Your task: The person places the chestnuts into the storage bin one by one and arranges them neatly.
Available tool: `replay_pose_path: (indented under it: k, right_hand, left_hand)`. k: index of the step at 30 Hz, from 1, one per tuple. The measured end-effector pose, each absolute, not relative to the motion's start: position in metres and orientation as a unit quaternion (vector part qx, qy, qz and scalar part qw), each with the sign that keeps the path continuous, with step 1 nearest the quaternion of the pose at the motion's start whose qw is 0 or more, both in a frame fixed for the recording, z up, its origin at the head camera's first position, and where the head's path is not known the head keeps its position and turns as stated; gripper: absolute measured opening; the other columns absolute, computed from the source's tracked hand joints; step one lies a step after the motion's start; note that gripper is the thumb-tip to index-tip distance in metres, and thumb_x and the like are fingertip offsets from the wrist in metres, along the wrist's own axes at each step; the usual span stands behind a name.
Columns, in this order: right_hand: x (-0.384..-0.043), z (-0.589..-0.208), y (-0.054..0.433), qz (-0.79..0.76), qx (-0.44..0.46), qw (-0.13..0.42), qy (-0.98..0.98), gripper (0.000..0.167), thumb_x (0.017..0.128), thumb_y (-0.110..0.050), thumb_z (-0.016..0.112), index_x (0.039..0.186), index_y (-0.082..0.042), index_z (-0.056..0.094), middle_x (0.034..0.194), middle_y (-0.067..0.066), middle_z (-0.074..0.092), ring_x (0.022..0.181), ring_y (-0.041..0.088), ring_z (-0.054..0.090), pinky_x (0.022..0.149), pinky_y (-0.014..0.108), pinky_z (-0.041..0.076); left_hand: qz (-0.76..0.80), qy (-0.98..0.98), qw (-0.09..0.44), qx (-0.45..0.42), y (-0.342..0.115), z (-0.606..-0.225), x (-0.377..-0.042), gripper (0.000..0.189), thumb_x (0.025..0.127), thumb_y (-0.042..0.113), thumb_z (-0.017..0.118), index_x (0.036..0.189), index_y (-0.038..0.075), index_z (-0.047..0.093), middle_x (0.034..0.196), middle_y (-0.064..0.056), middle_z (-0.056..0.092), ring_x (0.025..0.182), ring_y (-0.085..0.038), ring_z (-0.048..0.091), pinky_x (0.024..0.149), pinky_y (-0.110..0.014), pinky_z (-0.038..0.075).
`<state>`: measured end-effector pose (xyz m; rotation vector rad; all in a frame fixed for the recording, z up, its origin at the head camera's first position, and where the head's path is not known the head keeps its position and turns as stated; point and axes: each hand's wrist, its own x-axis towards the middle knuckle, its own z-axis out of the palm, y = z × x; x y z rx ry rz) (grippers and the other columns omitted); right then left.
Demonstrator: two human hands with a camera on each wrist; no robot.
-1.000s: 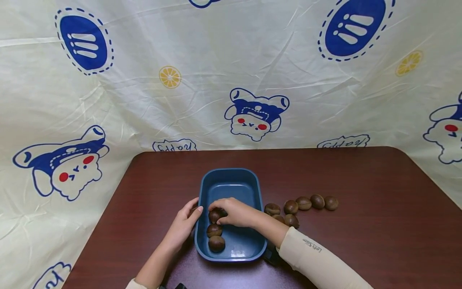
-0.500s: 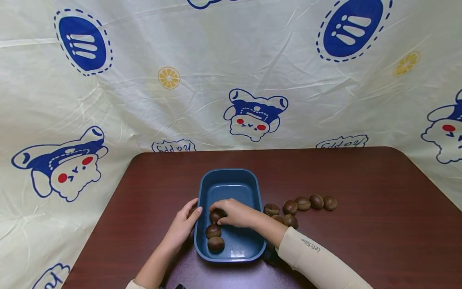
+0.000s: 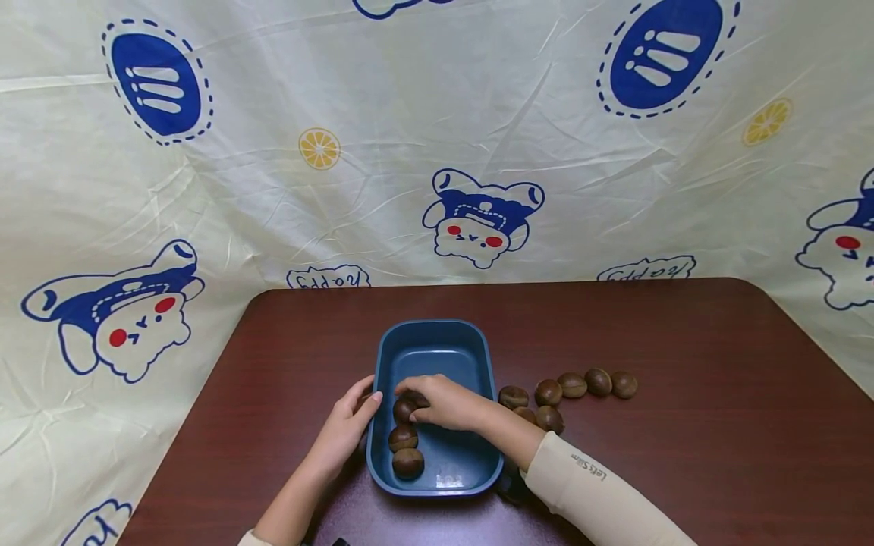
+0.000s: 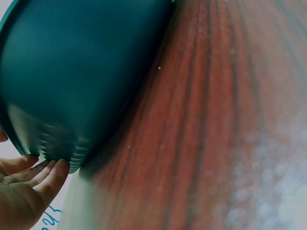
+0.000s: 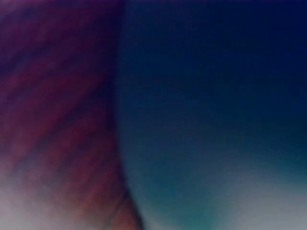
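A blue rectangular tray (image 3: 467,455) stands on the table. My left hand (image 3: 347,425) rests at its left side, thumb at the rim. In the left wrist view its nearly straight fingers (image 4: 53,176) touch the ridged outer wall. My right hand (image 3: 444,402) reaches over the tray's right rim and pinches a brown chestnut (image 3: 404,411) between thumb and fingers, low inside the tray near its left wall. The hand partly covers this chestnut. Below it lie a second chestnut (image 3: 403,437) and a third chestnut (image 3: 407,463), forming a column. The right wrist view is blurred, without the hand.
To the right of the tray, several chestnuts (image 3: 572,385) lie on the dark reddish table (image 3: 683,455), partly beneath the right forearm. A black object (image 3: 512,484) shows by the tray's lower right corner. Behind the table hangs a white printed cloth (image 3: 382,205).
The chestnut at my right fingers has shifted slightly left, and the fingers have moved a little with it. My left hand stays at the tray's side.
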<state>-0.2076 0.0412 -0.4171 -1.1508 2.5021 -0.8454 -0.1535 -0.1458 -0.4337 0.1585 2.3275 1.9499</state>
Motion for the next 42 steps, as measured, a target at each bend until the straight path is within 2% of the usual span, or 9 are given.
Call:
replay_pose_path:
  k: [10, 15, 22, 34, 42]
  right_hand:
    - [-0.207, -0.414, 0.043, -0.364, -0.378, 0.135, 0.840, 0.038, 0.086, -0.010, 0.061, 0.122, -0.004, 0.051, 0.120, 0.008, 0.055, 0.109, 0.017, 0.051, 0.088, 0.030, 0.042]
    - [-0.207, -0.412, 0.046, -0.409, -0.378, 0.124, 0.821, 0.044, 0.086, -0.010, 0.061, 0.127, -0.003, 0.046, 0.124, 0.011, 0.052, 0.111, 0.017, 0.050, 0.090, 0.033, 0.041]
    - [-0.205, -0.406, 0.051, -0.448, -0.369, 0.098, 0.808, 0.048, 0.085, -0.014, 0.062, 0.128, -0.003, 0.045, 0.124, 0.008, 0.053, 0.110, 0.018, 0.051, 0.091, 0.032, 0.040]
    - [-0.199, -0.395, 0.089, -0.483, -0.360, 0.067, 0.795, 0.049, 0.085, -0.023, 0.062, 0.129, -0.011, 0.045, 0.127, 0.008, 0.050, 0.114, 0.012, 0.048, 0.091, 0.028, 0.040]
    - [-0.192, -0.389, 0.126, -0.492, -0.334, 0.033, 0.803, 0.049, 0.083, -0.021, 0.064, 0.127, -0.012, 0.047, 0.127, 0.007, 0.050, 0.113, 0.023, 0.049, 0.088, 0.042, 0.041]
  left_hand:
    - [0.642, 0.763, 0.052, 0.054, -0.146, -0.435, -0.154, 0.047, 0.094, 0.023, 0.048, 0.132, -0.002, 0.037, 0.127, -0.022, 0.046, 0.112, -0.033, 0.047, 0.090, -0.045, 0.039]
    - [0.642, 0.763, 0.051, 0.052, -0.146, -0.435, -0.154, 0.047, 0.094, 0.023, 0.048, 0.132, -0.003, 0.037, 0.126, -0.022, 0.046, 0.112, -0.033, 0.047, 0.090, -0.045, 0.039]
    - [0.646, 0.760, 0.053, 0.047, -0.145, -0.434, -0.154, 0.046, 0.094, 0.022, 0.049, 0.132, -0.002, 0.038, 0.126, -0.022, 0.047, 0.111, -0.033, 0.047, 0.090, -0.045, 0.039]
    - [0.640, 0.765, 0.047, 0.054, -0.144, -0.435, -0.156, 0.046, 0.094, 0.022, 0.048, 0.132, -0.002, 0.038, 0.125, -0.022, 0.048, 0.110, -0.032, 0.049, 0.089, -0.044, 0.040]
    - [0.634, 0.770, 0.047, 0.051, -0.146, -0.434, -0.154, 0.047, 0.094, 0.023, 0.048, 0.133, -0.001, 0.037, 0.125, -0.022, 0.047, 0.109, -0.031, 0.049, 0.089, -0.044, 0.040]
